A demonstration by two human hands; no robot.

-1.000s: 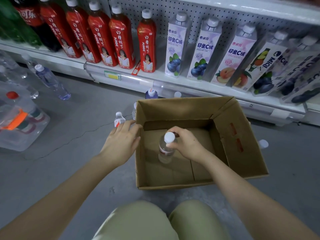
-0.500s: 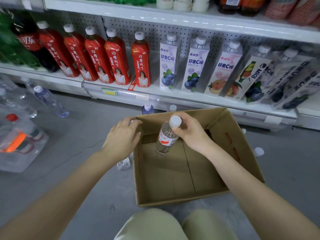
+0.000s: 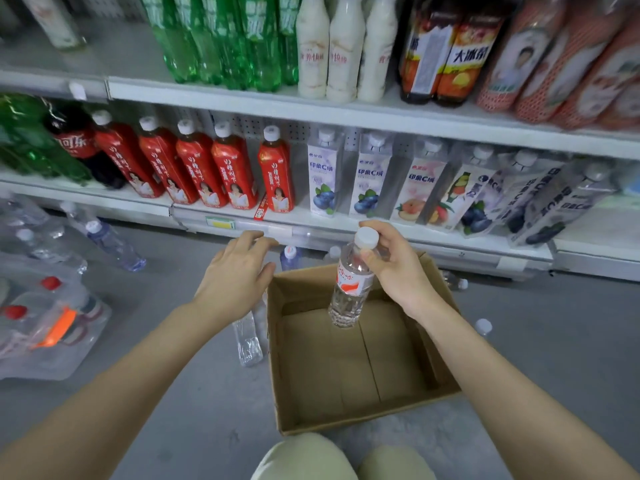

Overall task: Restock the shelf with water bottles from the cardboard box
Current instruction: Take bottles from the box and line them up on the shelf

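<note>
The right hand (image 3: pixel 398 268) grips a water bottle (image 3: pixel 351 289) by its neck, holding it tilted above the open box (image 3: pixel 349 410), whose floor is bare. The left hand (image 3: pixel 235 275) hovers open-fingered by the box's left corner. Another bottle (image 3: pixel 246 341) stands on the floor beside the box, below the shelf (image 3: pixel 346 230)

Blueberry cartons (image 3: pixel 322 181) on lower shelf read "印象C城"; dark bottle label (image 3: pixel 465 57) on upper shelf reads "大冰红"; cola bottle (image 3: pixel 74 147) shows "可乐".
</note>
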